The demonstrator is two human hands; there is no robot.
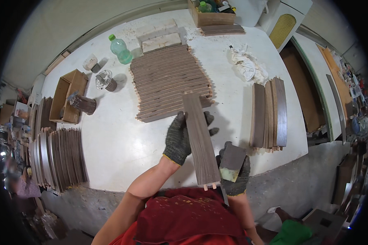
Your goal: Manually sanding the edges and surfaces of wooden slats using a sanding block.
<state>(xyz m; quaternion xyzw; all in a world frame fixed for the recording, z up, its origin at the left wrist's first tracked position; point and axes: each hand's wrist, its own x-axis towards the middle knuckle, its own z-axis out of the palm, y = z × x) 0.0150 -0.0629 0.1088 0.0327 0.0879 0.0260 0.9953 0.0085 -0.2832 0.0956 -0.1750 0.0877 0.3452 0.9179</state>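
Observation:
My left hand (178, 138), in a dark knit work glove, grips a brown wooden slat (201, 139) from beneath, its fingers wrapped round the edges. Two short dowels poke out of the slat's near end. My right hand (236, 176), gloved alike, is closed on a sanding block (233, 159), dark grey on most of its face and yellowish at the lower end. The block is beside the slat's near end. Just beyond my left hand lies a wide row of similar slats (169, 81) on the white table (122, 159), dowel ends showing at both sides.
More slats stand at the right (269, 114) and the left (57, 159). Left of the row are a green-capped bottle (120, 50), a foil-covered cup (106, 80), a dark jar (84, 104) and a cardboard box (78, 83). White rags (248, 65) lie at the far right.

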